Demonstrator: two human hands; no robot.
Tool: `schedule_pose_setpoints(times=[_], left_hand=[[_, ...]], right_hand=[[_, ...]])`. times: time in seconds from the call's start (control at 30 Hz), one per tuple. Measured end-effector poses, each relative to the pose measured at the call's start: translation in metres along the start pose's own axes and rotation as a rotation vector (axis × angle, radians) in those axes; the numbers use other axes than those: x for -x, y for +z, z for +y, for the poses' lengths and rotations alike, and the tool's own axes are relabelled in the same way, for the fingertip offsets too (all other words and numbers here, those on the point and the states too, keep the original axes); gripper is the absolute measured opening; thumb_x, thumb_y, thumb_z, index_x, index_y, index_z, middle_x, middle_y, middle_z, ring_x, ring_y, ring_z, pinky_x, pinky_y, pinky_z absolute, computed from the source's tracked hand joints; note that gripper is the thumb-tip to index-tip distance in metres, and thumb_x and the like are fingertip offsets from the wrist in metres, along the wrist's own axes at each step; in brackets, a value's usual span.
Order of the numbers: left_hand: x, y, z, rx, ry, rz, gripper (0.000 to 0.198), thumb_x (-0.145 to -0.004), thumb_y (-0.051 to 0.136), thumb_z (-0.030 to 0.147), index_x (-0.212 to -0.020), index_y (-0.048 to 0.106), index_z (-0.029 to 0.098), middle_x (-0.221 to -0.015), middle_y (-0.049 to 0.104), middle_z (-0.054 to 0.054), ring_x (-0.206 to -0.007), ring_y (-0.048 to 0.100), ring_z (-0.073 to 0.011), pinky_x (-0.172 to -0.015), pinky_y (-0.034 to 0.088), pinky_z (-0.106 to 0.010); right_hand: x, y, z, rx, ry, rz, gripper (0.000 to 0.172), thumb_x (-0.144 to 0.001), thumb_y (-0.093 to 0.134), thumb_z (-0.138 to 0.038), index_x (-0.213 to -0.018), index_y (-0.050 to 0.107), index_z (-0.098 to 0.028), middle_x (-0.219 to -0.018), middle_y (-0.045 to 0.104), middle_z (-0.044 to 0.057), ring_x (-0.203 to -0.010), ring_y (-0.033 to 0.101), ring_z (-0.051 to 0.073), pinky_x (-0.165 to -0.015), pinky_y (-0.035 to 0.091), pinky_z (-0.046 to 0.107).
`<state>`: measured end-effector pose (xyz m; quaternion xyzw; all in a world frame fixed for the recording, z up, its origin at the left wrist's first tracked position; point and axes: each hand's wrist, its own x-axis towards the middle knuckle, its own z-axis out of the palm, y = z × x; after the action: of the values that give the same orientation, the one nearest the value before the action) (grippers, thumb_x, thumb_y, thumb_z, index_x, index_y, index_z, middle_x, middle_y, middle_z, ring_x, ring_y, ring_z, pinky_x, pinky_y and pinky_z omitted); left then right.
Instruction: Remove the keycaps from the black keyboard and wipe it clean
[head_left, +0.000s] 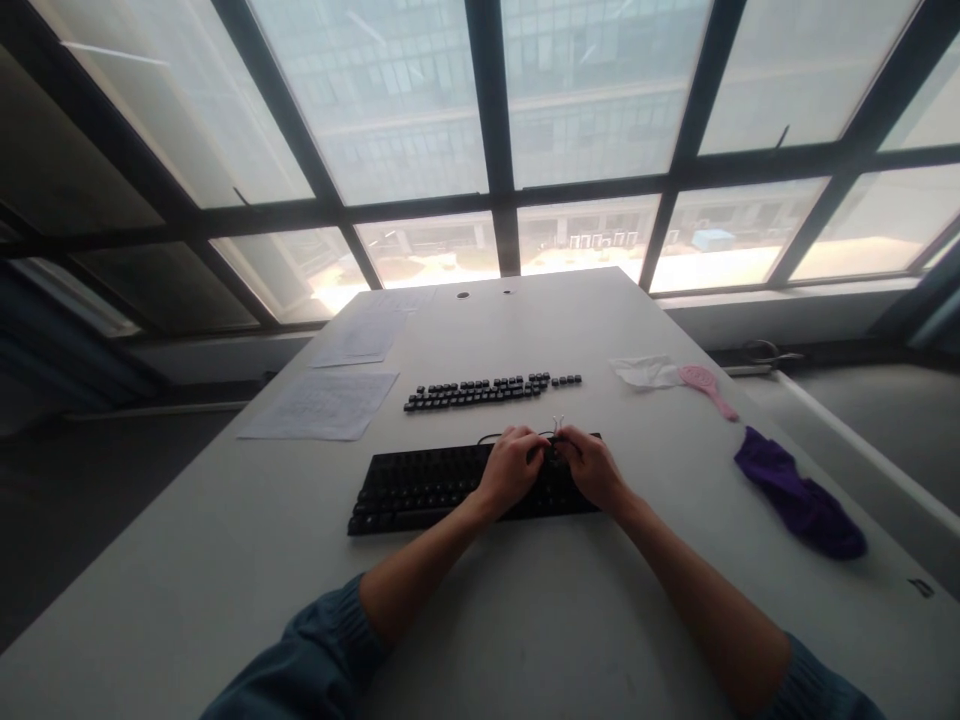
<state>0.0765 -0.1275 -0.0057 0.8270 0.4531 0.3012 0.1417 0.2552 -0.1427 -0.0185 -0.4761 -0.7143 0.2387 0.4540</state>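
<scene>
A black keyboard (pixel 427 480) lies on the white table in front of me, its upper rows partly without keycaps. Over its right part, my left hand (pixel 514 465) and my right hand (pixel 589 465) almost meet at the fingertips. Two thin wire prongs of a keycap puller (pixel 558 424) stick up between them, and my right fingers are closed on it. My left fingers are curled in a pinch beside it; whatever they hold is hidden. Behind the keyboard, loose black keycaps (pixel 480 390) are lined up in rows.
Printed sheets of paper (pixel 322 405) lie at the left. On the right are a crumpled white tissue (pixel 646 372), a pink hairbrush (pixel 705 386), a purple cloth (pixel 799 495) and a small dark object (pixel 920 588) near the edge. Windows stand beyond the table (pixel 570 320).
</scene>
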Motion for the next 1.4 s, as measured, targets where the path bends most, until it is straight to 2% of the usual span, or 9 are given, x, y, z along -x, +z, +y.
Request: schedule_pose_setpoints(times=[0.13,0.27,0.33,0.5,0.6,0.77,1.03,1.2,1.4], left_hand=[[-0.001,-0.006,0.004,-0.005,0.043,-0.068,0.016,-0.086,0.057,0.015,-0.089,0.071,0.022,-0.090,0.067,-0.006,-0.089,0.059,-0.0219,-0.086,0.048,-0.035],[-0.007,-0.006,0.007,-0.029,0.089,-0.192,0.009,-0.080,0.067,0.022,-0.089,0.070,0.022,-0.089,0.068,-0.006,-0.089,0.060,-0.0235,-0.081,0.048,-0.034],[-0.009,-0.003,0.007,-0.032,0.103,-0.218,0.010,-0.079,0.070,0.024,-0.089,0.071,0.022,-0.090,0.068,-0.006,-0.090,0.061,-0.0239,-0.080,0.049,-0.033],[-0.009,0.008,0.000,0.003,0.116,-0.166,0.004,-0.082,0.071,0.025,-0.083,0.073,0.022,-0.087,0.068,-0.005,-0.088,0.061,-0.0221,-0.080,0.048,-0.032],[-0.007,0.011,-0.002,0.009,0.116,-0.130,0.006,-0.083,0.072,0.027,-0.079,0.074,0.023,-0.086,0.068,-0.005,-0.084,0.061,-0.0207,-0.079,0.047,-0.032],[-0.005,0.011,-0.002,-0.009,0.110,-0.134,0.006,-0.080,0.076,0.026,-0.086,0.075,0.024,-0.088,0.069,-0.005,-0.085,0.061,-0.0211,-0.079,0.048,-0.032],[-0.005,0.008,0.003,0.000,0.128,-0.150,0.009,-0.084,0.071,0.022,-0.092,0.074,0.023,-0.095,0.069,-0.005,-0.092,0.061,-0.0218,-0.084,0.049,-0.033],[-0.003,0.010,0.004,0.082,0.112,-0.101,0.016,-0.089,0.066,0.024,-0.104,0.071,0.023,-0.102,0.066,-0.005,-0.097,0.061,-0.0203,-0.087,0.049,-0.032],[-0.004,0.008,0.003,0.164,0.118,-0.063,0.030,-0.084,0.073,0.020,-0.113,0.065,0.023,-0.100,0.066,-0.004,-0.101,0.059,-0.0217,-0.091,0.049,-0.035]], right_hand=[[0.001,0.000,0.000,0.029,-0.057,-0.048,0.019,-0.095,0.047,-0.029,-0.086,0.063,-0.023,-0.081,0.068,0.003,-0.075,0.061,0.020,-0.071,0.044,0.028],[0.002,0.001,0.001,0.040,-0.032,0.039,0.018,-0.093,0.051,-0.029,-0.086,0.066,-0.023,-0.084,0.070,0.005,-0.079,0.063,0.022,-0.075,0.046,0.031],[0.002,-0.001,0.000,0.018,-0.024,0.045,0.017,-0.092,0.052,-0.030,-0.085,0.067,-0.023,-0.083,0.070,0.004,-0.077,0.063,0.021,-0.074,0.047,0.031],[0.003,-0.004,-0.003,-0.039,-0.072,0.007,0.016,-0.090,0.054,-0.026,-0.089,0.069,-0.023,-0.086,0.071,0.006,-0.082,0.065,0.023,-0.078,0.049,0.033],[0.004,-0.004,-0.002,-0.054,-0.049,0.045,0.015,-0.088,0.055,-0.025,-0.087,0.070,-0.023,-0.084,0.072,0.005,-0.079,0.065,0.023,-0.075,0.048,0.032],[0.004,-0.003,0.001,-0.111,0.052,0.081,0.017,-0.088,0.056,-0.028,-0.081,0.070,-0.022,-0.074,0.070,0.003,-0.069,0.063,0.020,-0.069,0.049,0.030],[0.003,-0.005,0.001,-0.224,0.106,0.134,0.015,-0.086,0.059,-0.028,-0.078,0.068,-0.020,-0.072,0.069,0.002,-0.067,0.062,0.019,-0.066,0.050,0.029],[-0.001,-0.004,0.010,-0.410,0.153,0.224,0.016,-0.087,0.062,-0.034,-0.080,0.065,-0.019,-0.072,0.065,0.002,-0.065,0.062,0.018,-0.063,0.052,0.028],[-0.002,-0.003,0.008,-0.400,0.141,0.243,0.018,-0.086,0.064,-0.036,-0.079,0.066,-0.020,-0.072,0.066,0.002,-0.067,0.063,0.019,-0.065,0.054,0.029]])
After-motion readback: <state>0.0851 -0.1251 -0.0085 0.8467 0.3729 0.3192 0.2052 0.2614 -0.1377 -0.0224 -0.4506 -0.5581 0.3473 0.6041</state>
